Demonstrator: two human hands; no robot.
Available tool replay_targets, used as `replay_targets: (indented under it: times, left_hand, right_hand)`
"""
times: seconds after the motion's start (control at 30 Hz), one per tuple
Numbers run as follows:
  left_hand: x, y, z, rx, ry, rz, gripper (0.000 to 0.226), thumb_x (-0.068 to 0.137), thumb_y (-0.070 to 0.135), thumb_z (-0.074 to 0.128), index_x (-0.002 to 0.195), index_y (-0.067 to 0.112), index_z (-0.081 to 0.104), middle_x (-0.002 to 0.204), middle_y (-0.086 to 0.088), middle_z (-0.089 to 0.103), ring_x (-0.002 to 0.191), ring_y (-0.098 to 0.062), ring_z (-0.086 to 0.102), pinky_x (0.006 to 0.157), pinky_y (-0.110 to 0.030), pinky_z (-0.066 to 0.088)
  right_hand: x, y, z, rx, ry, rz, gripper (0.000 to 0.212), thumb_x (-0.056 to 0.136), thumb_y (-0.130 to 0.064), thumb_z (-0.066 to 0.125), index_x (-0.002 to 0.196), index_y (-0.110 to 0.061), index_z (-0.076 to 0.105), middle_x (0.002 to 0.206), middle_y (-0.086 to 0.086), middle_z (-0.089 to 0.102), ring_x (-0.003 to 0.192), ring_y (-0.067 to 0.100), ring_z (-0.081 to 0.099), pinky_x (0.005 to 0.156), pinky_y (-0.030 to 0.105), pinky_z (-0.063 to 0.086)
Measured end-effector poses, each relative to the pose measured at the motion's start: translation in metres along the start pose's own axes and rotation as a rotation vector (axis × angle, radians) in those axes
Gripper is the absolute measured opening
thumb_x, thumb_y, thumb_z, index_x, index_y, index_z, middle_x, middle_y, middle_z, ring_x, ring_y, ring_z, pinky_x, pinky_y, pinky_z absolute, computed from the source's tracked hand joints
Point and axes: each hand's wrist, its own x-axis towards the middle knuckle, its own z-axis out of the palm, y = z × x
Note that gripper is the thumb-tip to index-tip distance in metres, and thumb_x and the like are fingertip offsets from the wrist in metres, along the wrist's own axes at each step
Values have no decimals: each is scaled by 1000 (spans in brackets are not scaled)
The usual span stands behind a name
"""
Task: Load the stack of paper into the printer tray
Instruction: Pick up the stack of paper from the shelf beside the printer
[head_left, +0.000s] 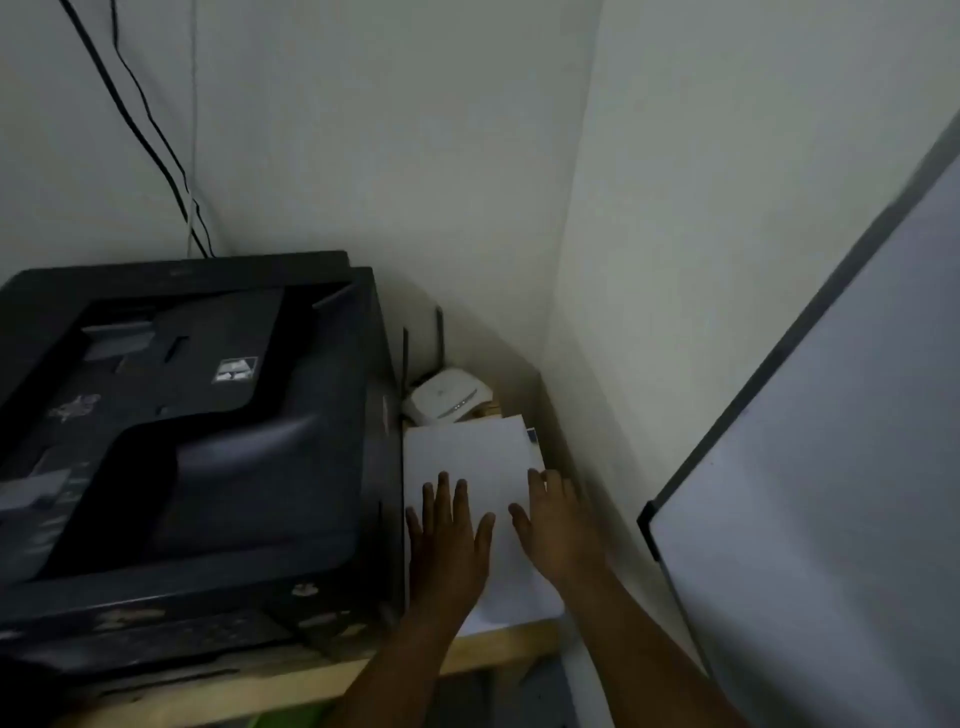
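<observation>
A white stack of paper (470, 457) lies on the wooden table just right of the big black printer (208, 431). My left hand (449, 540) lies flat on the near part of the stack, fingers straight and spread. My right hand (558, 525) rests at the stack's right edge, its fingers reaching over that edge. The near end of the stack is hidden under my hands. No open paper tray shows on the printer from this angle.
A white router (449, 397) with dark antennas sits behind the paper in the corner. The wooden table edge (498, 649) runs below my wrists. A framed whiteboard (831, 467) leans at the right. Black cables (156, 135) hang down the wall behind the printer.
</observation>
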Motion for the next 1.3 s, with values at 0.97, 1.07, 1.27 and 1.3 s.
replay_targets:
  times: [0.97,1.07,1.27,1.3]
  left_hand:
    - [13,-32,38,83,-52,-27,87,102,68,27,166,20,-6,174,-6,-18,161,-30,-13,129,-48,-6]
    - [12,-33,39,70,-42,-27,88,101,69,28,167,21,-5,174,-6,-17,161,-30,-13,130,-48,-6]
    - [12,-33,39,60,-34,-27,88,101,69,28,167,21,-4,175,-6,-16,161,-29,-13,129,-48,-6]
    - [13,-33,40,57,-32,-28,88,101,69,29,167,21,-4,175,-6,-16,161,-30,-12,129,-48,-6]
  right_hand:
    - [23,-3,44,431,102,396,39,103,-33,69,128,-3,67,127,15,62,116,32,63,92,42,60]
    - [24,-6,42,455,137,416,38,103,-32,70,130,-4,66,129,14,62,116,31,64,94,41,59]
    - [21,-11,41,475,212,382,32,103,-30,69,129,-11,64,129,11,60,114,30,64,92,43,62]
    - [21,-12,41,482,209,383,32,104,-29,69,129,-11,63,130,11,59,114,30,64,92,42,62]
